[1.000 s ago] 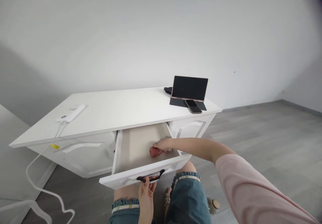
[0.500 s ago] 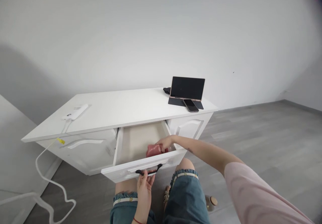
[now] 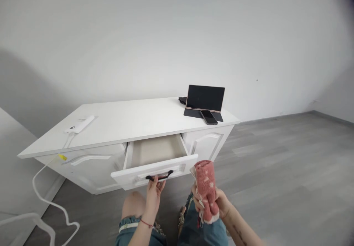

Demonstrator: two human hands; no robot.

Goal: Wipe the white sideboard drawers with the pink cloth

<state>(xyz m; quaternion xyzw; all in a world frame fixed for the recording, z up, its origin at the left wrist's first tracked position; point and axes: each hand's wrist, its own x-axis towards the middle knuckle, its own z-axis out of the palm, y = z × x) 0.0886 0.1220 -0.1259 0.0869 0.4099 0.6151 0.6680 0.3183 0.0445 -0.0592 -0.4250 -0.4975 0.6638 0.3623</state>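
Note:
My right hand [image 3: 219, 200] is closed around a rolled red towel [image 3: 206, 183] with white spots and a pale edge. It holds the roll nearly upright over my right knee, to the right of the drawer and apart from it. My left hand [image 3: 153, 198] grips the black drawer handle [image 3: 159, 176] from below, with the thumb in front and the fingers partly hidden behind. The white drawer [image 3: 155, 153] stands partly pulled out of the cabinet, and only its pale bottom shows inside.
On the white cabinet top [image 3: 132, 117] stand a tablet [image 3: 205, 98] in a dark folding cover and a phone [image 3: 208, 117]. A dark item [image 3: 182, 100] lies behind them. At the left, a white device [image 3: 80, 125] has a white cable [image 3: 47, 201] trailing down. My knees are under the drawer.
My right hand has lifted the towel out of the drawer and brought it right and towards me. The drawer has slid a little inward, my left hand still on its handle.

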